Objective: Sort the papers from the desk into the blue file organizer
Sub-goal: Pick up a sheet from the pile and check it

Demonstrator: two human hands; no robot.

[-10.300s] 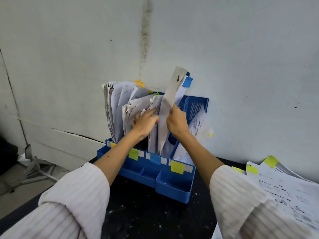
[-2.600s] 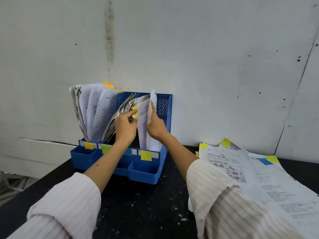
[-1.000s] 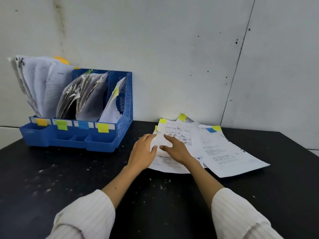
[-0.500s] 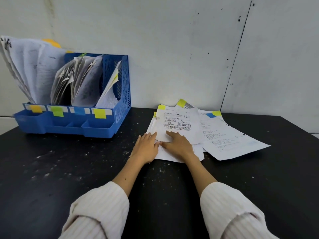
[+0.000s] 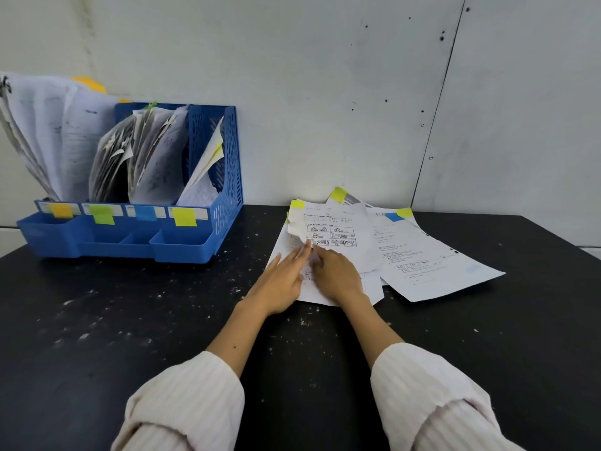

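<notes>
A black, white-speckled desk top (image 5: 136, 327) carries a blue plastic file organizer (image 5: 182, 245) at its back left and a fanned pile of printed white papers (image 5: 432, 271) near the wall.

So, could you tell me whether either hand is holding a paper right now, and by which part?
The right hand seems to lift the top sheet by its left edge; the left hand lies flat.

A black desk (image 5: 130, 336) flecked with pale specks, perhaps paint, meets a scuffed grey-white wall (image 5: 325, 92)

Soft even daylight, faint shadows, wide-angle edge bending, fingers motion-blurred
</notes>
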